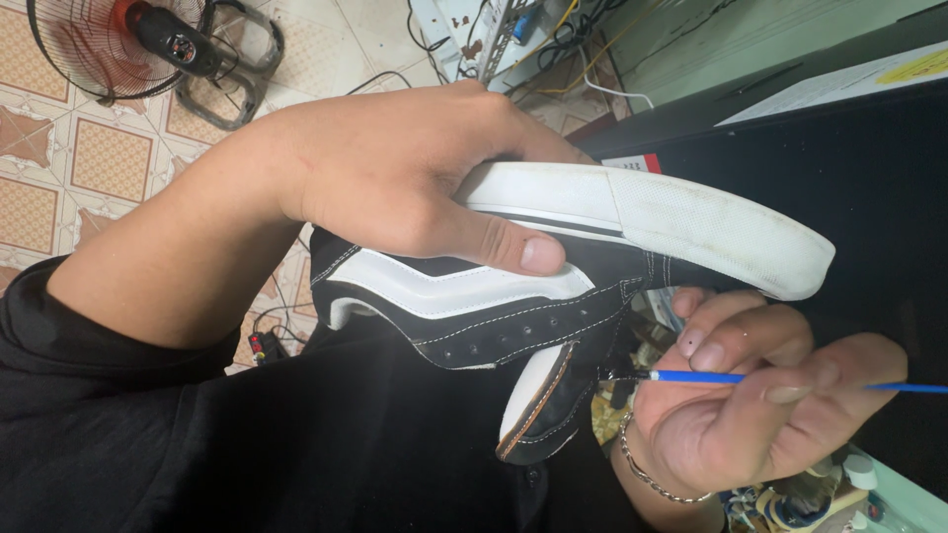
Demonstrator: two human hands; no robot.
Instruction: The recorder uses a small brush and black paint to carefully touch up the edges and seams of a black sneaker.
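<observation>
Nearest, at lower right of the frame, I see the right hand (736, 410) pinching a thin blue brush (750, 378), its tip touching the sneaker's eyelet area. Mid-frame, the left hand (395, 168) clamps the black-and-white sneaker (553, 266), sole turned upward. Farther off, upper left, a standing fan (128, 39) rests on the tiled floor (59, 158).

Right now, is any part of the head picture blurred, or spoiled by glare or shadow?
Head view: the shoe and left hand are sharp and evenly lit; the right hand with the blue brush is slightly soft; no strong glare; the black clothing loses detail in darkness.
</observation>
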